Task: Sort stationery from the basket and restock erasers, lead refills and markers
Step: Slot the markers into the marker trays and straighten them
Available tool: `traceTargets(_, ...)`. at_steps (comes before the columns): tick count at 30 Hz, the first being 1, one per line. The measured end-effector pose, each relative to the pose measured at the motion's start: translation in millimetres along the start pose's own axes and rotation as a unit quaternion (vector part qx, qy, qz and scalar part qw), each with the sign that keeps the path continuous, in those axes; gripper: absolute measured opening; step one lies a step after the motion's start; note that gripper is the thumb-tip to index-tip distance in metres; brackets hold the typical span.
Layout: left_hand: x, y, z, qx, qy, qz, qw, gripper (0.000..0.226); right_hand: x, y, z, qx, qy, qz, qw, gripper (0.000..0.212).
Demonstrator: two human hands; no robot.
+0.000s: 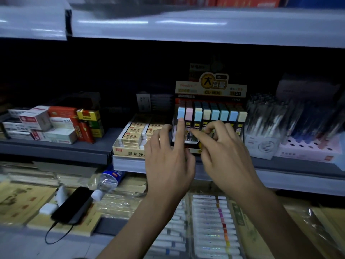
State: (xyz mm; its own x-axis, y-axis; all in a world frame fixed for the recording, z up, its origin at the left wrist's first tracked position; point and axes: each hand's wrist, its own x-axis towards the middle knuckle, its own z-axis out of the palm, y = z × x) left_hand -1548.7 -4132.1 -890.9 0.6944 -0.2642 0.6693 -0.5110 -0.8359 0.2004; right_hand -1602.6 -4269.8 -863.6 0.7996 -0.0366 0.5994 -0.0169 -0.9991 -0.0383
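A lead refill display box (211, 90) stands on the middle shelf, with rows of pastel-capped lead refill cases (214, 114). My left hand (168, 159) grips the box's left end between thumb and index finger; the raised index tip touches the leftmost blue-capped case. My right hand (225, 154) lies over the front row, its index finger pointing left onto a case and its other fingers curled; what they hold is hidden. An open box of erasers (130, 139) sits just left of the display box. White markers (211, 221) lie in trays on the lower shelf.
Small stacked boxes (48, 124) fill the shelf's left part. Pen holders (265, 118) stand right of the display box. Below left lie a black phone (72, 204) with a cable, a water bottle (107, 182) and a white earbud case (47, 208). The upper shelf's edge (186, 25) overhangs.
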Motion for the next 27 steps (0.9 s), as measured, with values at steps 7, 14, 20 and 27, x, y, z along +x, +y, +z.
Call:
traceTargets(7,-9,-4,-5,-0.011,-0.031,0.014,0.999,0.061,-10,1,0,-0.005,-0.019,0.000,1.000,0.052)
traceTargets(14,-20,-12,-12,-0.018,-0.033,0.043,0.998,0.056,-25,4,-4,0.000,-0.033,0.004,0.999,0.049)
traceTargets(20,-41,-18,-21,-0.041,-0.069,0.078,0.994,0.058,-39,6,-16,0.026,-0.063,0.004,0.998,0.053)
traceTargets(27,-68,-33,-48,-0.033,-0.111,0.129,0.985,0.064,-95,-4,-34,0.062,-0.137,0.066,0.986,0.066)
